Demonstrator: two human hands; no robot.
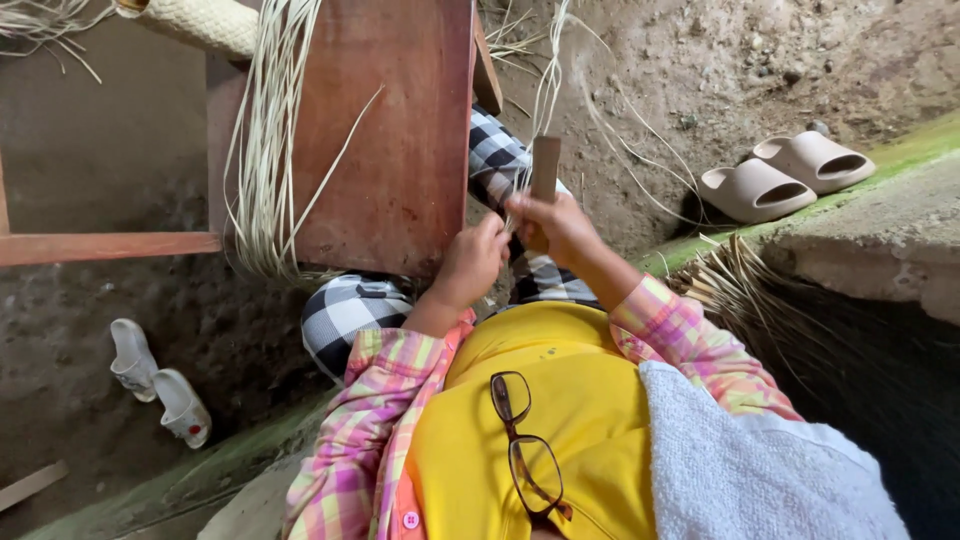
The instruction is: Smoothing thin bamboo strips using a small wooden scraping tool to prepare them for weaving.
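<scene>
My right hand grips a small flat brown wooden tool held upright, with thin pale straw strands running up past it. My left hand is closed on the same strands just beside the right hand, fingers pinching the fibres. Both hands sit above my lap, over black-and-white checked trousers. A bundle of pale straw hangs over a reddish wooden board in front of me.
Two beige slides lie on the dirt at the right beside a mossy concrete edge. Small white shoes lie at the left. Glasses hang on my yellow shirt; a white towel lies over my shoulder. Dried fibres pile at the right.
</scene>
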